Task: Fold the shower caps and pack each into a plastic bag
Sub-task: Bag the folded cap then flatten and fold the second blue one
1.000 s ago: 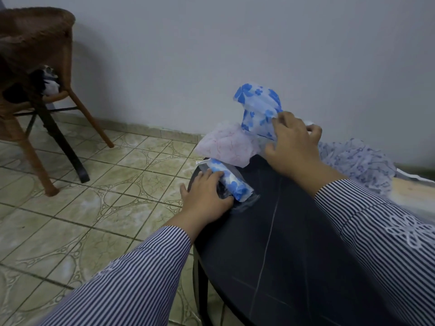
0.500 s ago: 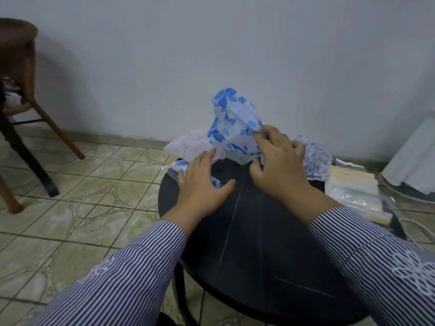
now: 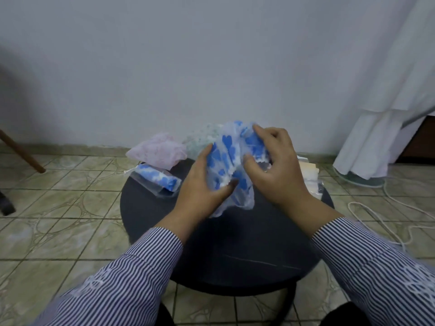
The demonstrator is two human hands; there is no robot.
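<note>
Translucent blue-flowered plastic shower cap (image 3: 231,165), now lowered over the round black table (image 3: 235,255), pinched by right hand (image 3: 275,170) and, newly, left hand (image 3: 202,184); rolled blue cap in clear bag (image 3: 156,180) released at left rim; near tabletop bare.

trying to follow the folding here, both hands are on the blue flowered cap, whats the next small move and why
Probably lower the blue shower cap onto the black table and flatten it. The left hand and right hand hold it bunched and crumpled above the table, so it cannot fold neatly yet.
</note>
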